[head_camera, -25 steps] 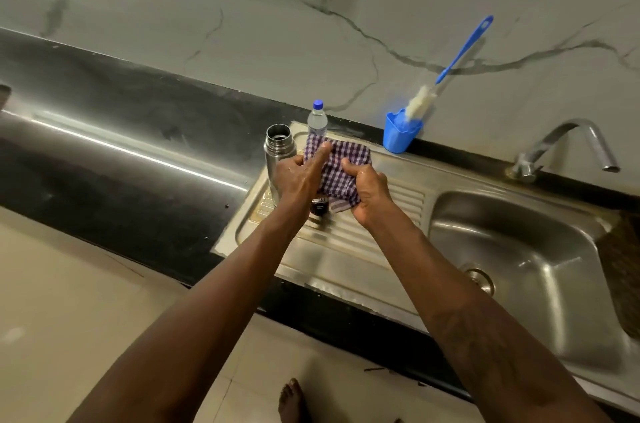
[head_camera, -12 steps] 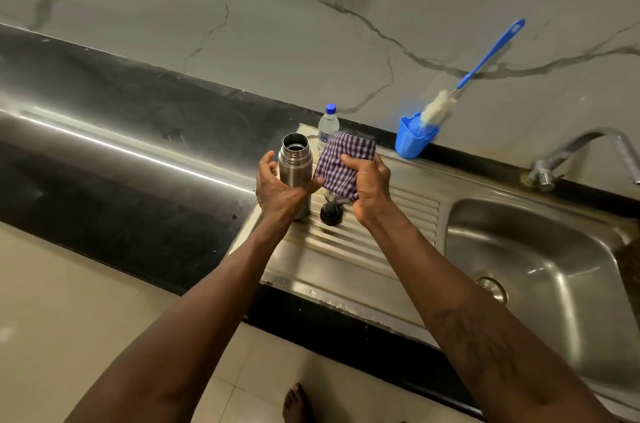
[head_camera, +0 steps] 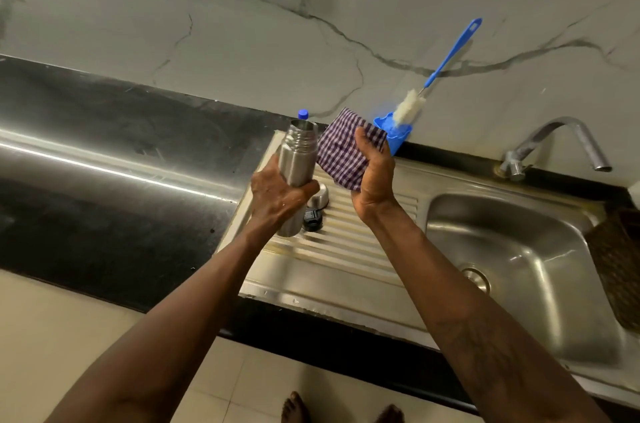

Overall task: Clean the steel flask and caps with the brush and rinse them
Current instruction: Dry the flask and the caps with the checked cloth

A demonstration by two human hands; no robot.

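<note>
My left hand (head_camera: 277,195) grips the open steel flask (head_camera: 298,159) round its lower body and holds it lifted and tilted above the draining board. My right hand (head_camera: 374,173) holds a folded purple checked cloth (head_camera: 343,152) right beside the flask's neck. Two caps lie on the draining board below the flask: a steel cap (head_camera: 320,196) and a black cap (head_camera: 312,217). The blue-handled bottle brush (head_camera: 440,71) stands with its white bristles in a blue holder (head_camera: 398,137) against the wall.
The steel sink basin (head_camera: 519,270) with its drain lies to the right, under a tap (head_camera: 561,142). A small plastic bottle with a blue cap (head_camera: 303,114) stands behind the flask. Black countertop (head_camera: 104,163) stretches left. A woven basket (head_camera: 620,266) sits at the far right edge.
My left hand closed round the flask, lifted it off the draining board and tilted it. My right hand raised the cloth beside it. The caps stayed on the board.
</note>
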